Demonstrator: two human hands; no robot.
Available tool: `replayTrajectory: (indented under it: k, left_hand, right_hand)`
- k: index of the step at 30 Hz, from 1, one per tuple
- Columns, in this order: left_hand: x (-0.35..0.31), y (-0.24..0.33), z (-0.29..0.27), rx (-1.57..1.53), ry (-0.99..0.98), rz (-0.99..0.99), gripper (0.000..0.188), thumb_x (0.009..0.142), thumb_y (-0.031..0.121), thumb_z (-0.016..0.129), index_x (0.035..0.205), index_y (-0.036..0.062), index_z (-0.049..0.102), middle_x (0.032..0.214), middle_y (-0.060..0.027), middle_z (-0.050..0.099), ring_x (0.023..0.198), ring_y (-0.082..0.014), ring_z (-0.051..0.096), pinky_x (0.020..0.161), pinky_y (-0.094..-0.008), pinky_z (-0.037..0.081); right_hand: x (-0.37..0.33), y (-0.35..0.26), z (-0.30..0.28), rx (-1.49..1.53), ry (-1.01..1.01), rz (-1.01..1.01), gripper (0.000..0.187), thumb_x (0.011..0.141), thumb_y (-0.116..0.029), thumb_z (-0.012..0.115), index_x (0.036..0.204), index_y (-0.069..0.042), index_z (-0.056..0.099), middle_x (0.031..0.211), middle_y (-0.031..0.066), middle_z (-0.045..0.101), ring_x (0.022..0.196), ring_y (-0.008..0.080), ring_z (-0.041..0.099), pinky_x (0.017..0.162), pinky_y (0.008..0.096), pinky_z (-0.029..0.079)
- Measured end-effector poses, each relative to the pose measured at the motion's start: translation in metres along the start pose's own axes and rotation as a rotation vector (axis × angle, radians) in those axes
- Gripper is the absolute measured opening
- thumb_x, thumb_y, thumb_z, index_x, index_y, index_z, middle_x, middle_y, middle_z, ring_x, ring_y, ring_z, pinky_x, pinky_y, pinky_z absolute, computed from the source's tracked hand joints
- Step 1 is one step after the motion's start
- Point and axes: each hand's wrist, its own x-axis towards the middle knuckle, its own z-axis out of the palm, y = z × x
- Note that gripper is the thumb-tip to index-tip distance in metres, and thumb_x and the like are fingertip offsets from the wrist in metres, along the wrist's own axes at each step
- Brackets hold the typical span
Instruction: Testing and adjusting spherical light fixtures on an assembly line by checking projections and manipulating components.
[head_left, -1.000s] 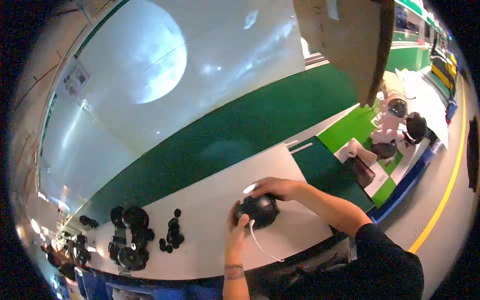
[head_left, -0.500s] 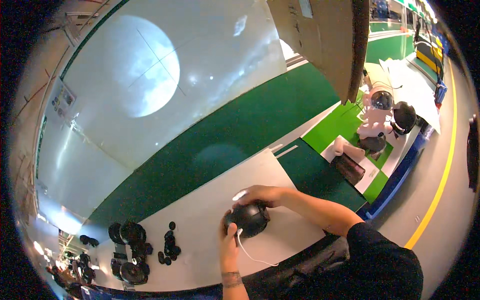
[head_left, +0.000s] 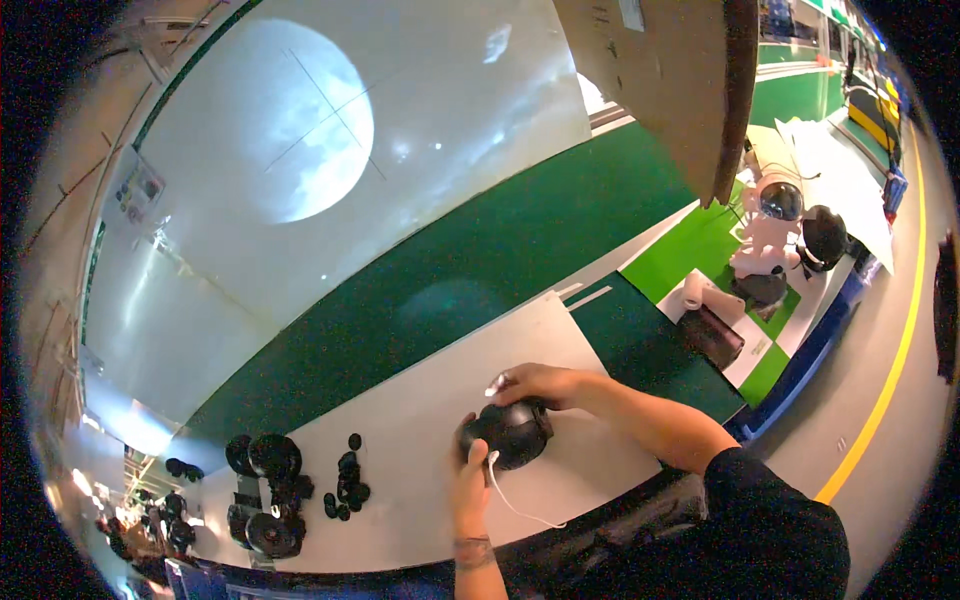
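A black rounded housing is in front of me over the white worktop. My left hand closes round its left side, thumb on the near face. A white cable leaves the housing by that thumb and trails toward the table's front edge. At the housing's top far side, my right hand is bent with its fingertips together. A small white piece shows at these fingertips; its kind is too small to tell. The right palm hides part of the housing.
Several black round parts and larger black parts stand on the worktop at left. A cardboard box rises at the far right. Beyond it sit a white figure and a dark cylinder. A projected moon lights the back panel.
The whole scene has shifted slightly right in the view. My right fingers have bent closer over the housing's top, and the white piece shows smaller. The left grip is unchanged.
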Motion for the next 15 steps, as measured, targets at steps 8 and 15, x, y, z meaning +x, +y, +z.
replayTrajectory:
  k: [8,15]
  left_hand:
    - [0.004,-0.006,-0.008,0.016,-0.04,-0.011,0.081,0.08,0.041,0.079,0.141,0.0009,0.043,0.13,-0.0129,0.053,0.118,-0.0227,0.054,0.1,-0.0345,0.046]
    - [0.001,0.0,-0.005,0.054,-0.054,-0.001,0.077,0.084,0.037,0.076,0.142,-0.0001,0.042,0.129,-0.0131,0.054,0.118,-0.0218,0.053,0.102,-0.0341,0.044]
  right_hand:
    - [-0.002,-0.004,0.003,-0.047,0.057,0.041,0.046,0.086,-0.021,0.068,0.126,-0.002,0.055,0.123,0.012,0.062,0.111,0.0193,0.058,0.098,0.0341,0.046]
    - [0.005,0.008,-0.005,-0.024,0.059,-0.047,0.048,0.085,-0.021,0.07,0.127,-0.003,0.054,0.116,0.0108,0.062,0.105,0.0207,0.059,0.094,0.0328,0.047]
